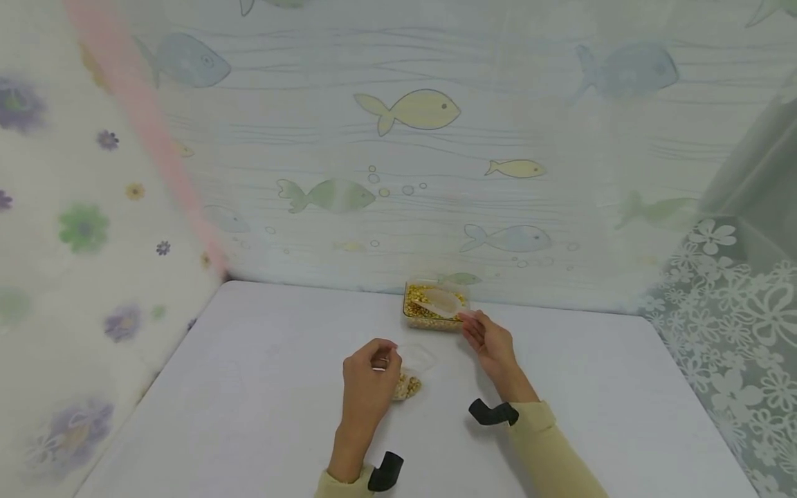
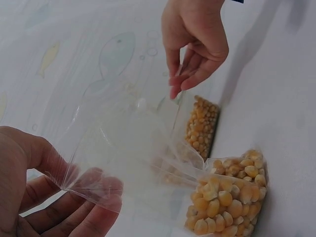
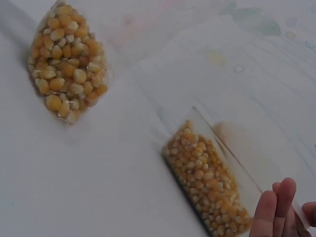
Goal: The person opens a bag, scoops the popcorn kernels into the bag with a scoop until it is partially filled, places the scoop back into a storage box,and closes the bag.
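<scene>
Possibly, if the left hand (image 1: 369,373) slackens, the bag (image 1: 409,386), resting on the surface (image 1: 261,387) on the near side of the box (image 1: 432,323) and slightly left, could sag at its limp mouth and spill kernels (image 2: 224,210); a tilt of the scoop (image 1: 447,302), over the box's open top, could scatter more beside it. As for pose, the left hand, nearside and left of the box, narrowly pinches the bag's edge; the right hand (image 1: 492,344), reaching farther forward to the box's near right corner, pinches the scoop's end.
</scene>
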Demonstrator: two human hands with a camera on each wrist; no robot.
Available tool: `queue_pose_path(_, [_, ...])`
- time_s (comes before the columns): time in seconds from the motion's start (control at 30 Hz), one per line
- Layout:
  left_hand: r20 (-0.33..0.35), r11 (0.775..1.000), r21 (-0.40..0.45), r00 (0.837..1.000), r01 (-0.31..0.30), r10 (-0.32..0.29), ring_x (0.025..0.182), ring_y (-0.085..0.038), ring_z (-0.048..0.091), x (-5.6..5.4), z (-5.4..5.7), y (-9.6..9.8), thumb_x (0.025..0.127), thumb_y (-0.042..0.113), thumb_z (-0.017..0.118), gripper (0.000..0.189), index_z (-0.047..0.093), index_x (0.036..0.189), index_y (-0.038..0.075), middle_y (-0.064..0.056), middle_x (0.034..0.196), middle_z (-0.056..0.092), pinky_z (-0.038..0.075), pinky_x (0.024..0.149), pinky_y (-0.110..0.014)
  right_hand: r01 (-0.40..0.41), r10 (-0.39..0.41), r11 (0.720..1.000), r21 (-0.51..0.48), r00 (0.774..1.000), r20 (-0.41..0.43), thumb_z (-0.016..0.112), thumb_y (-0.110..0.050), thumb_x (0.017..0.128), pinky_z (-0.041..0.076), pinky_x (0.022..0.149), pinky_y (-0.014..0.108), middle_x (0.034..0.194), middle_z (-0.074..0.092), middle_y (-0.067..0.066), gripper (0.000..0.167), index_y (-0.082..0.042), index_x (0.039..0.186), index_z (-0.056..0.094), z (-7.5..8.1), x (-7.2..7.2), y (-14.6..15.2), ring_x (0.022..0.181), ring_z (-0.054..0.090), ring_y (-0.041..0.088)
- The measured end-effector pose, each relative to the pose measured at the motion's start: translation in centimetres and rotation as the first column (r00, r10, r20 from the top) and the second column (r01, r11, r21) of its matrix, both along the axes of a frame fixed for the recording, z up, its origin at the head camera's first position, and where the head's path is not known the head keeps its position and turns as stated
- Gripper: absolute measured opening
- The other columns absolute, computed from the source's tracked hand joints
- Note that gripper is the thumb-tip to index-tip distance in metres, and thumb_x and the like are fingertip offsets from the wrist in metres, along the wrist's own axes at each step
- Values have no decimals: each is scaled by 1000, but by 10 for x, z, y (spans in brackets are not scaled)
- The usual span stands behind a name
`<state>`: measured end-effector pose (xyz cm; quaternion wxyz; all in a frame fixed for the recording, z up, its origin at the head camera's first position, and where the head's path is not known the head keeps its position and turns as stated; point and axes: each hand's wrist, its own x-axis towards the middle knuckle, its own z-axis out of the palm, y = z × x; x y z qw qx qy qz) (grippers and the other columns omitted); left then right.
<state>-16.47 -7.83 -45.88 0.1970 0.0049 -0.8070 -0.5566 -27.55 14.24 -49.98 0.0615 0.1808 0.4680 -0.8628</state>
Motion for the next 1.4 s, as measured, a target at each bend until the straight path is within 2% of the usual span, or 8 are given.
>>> queue_pose_path(0.1, [-2,1000,2,1000,4,-4,64,-8,65,-1,-1,0,90,-2,65,13,74,88,7,-3,77,72,55,58,-21,-15,15,1000,-27,1000,-4,47,-17,109,58,82,22,81,77,-1,13,-8,111,56,-2,3,1,74,71,4])
queue_pose_path(0.33, [-3,1000,-6,1000,-6,6,64,-8,66,-1,-2,-1,89,-2,65,13,74,88,8,-3,77,73,55,57,-21,-45,44,991,-125,999,-12,45,-21,109,57,82,21,85,77,-1,23,-12,95,61,-8,8,4,76,68,5])
queue_pose_path(0.67, [-4,1000,-20,1000,-12,12,64,-9,65,0,0,-2,89,-1,66,12,73,88,8,-4,78,73,54,58,-21,-15,16,986,-169,1000,4,47,-21,109,58,83,23,84,77,0,23,-13,94,63,-9,14,10,78,69,7])
queue_pose_path(0.9, [-20,1000,-18,1000,-3,3,64,-9,66,0,0,-1,89,-2,65,12,73,88,6,-4,78,73,55,58,-21,-34,35,983,-180,999,1,44,-23,110,56,85,21,85,77,-2,30,-14,91,66,-8,19,14,81,67,5])
queue_pose_path(1.1, [-7,999,-29,1000,-12,12,65,-8,65,-1,-1,-1,90,1,66,8,74,91,3,-4,80,73,54,58,-22,-29,27,979,-203,1000,-9,44,-21,110,57,82,21,84,77,-2,32,-14,88,67,-6,22,16,76,67,5])
queue_pose_path(1.4, [12,999,-35,1000,-17,17,66,-9,65,0,-1,0,90,1,66,8,74,91,4,-4,81,73,55,59,-21,-32,31,980,-198,999,-10,48,-20,108,58,81,22,84,76,-1,25,-14,91,64,-1,31,18,75,66,6])
